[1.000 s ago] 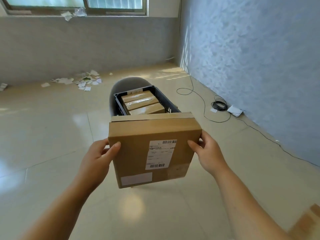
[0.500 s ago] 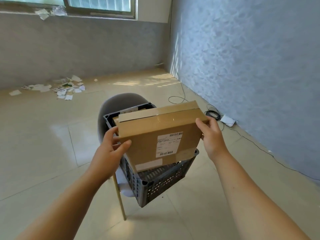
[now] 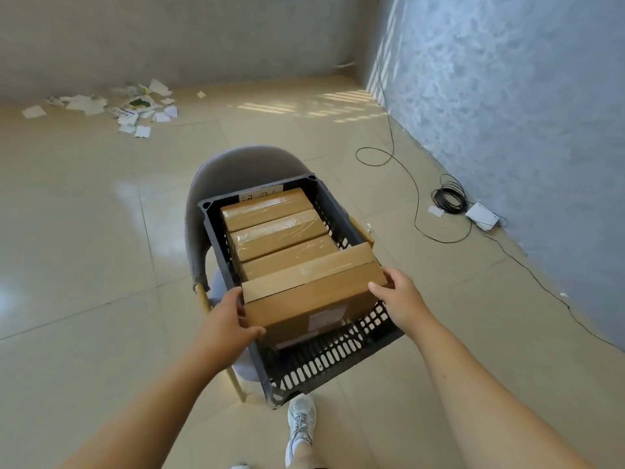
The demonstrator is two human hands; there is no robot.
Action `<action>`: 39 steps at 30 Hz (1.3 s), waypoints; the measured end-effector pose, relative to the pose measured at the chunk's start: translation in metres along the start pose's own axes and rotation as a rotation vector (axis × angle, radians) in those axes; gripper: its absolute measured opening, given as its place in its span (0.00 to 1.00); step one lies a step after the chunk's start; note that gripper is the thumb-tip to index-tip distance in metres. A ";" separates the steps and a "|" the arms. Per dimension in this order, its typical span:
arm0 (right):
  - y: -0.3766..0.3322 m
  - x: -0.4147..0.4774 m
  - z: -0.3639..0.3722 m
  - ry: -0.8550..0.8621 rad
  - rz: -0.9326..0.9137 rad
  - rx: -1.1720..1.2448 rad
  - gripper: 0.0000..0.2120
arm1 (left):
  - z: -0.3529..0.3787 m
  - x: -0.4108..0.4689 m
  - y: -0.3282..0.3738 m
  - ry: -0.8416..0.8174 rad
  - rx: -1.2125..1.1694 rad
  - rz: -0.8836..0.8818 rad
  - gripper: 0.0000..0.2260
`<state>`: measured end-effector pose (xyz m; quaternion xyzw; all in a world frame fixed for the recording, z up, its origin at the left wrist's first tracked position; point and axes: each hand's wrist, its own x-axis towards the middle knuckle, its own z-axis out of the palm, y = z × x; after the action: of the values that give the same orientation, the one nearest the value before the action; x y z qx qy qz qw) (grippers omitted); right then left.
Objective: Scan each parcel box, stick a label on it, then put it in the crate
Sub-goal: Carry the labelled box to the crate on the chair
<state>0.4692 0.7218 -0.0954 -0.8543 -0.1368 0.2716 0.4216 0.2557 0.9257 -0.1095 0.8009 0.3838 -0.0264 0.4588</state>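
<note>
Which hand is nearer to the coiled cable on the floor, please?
Right. The right hand grips the box's cable-side end; the left hand is at its far end. The cable lies by the wall.

Three boxes fill the crate from its far wall; only the near end stays free, where our carried box sinks, our hands squeezed against both side walls.
</note>
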 end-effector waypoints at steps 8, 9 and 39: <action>0.033 0.093 0.019 -0.254 0.161 -0.280 0.21 | 0.039 0.054 -0.001 -0.005 0.203 -0.272 0.30; 0.035 0.102 0.021 -0.272 0.173 -0.302 0.20 | 0.043 0.060 -0.001 -0.015 0.231 -0.297 0.28; -0.020 0.045 -0.007 -0.294 0.054 -0.683 0.22 | 0.009 0.051 0.018 -0.080 0.552 -0.026 0.17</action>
<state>0.5098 0.7500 -0.0916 -0.9008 -0.2562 0.3412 0.0808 0.3060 0.9435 -0.1222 0.8890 0.3540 -0.1674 0.2374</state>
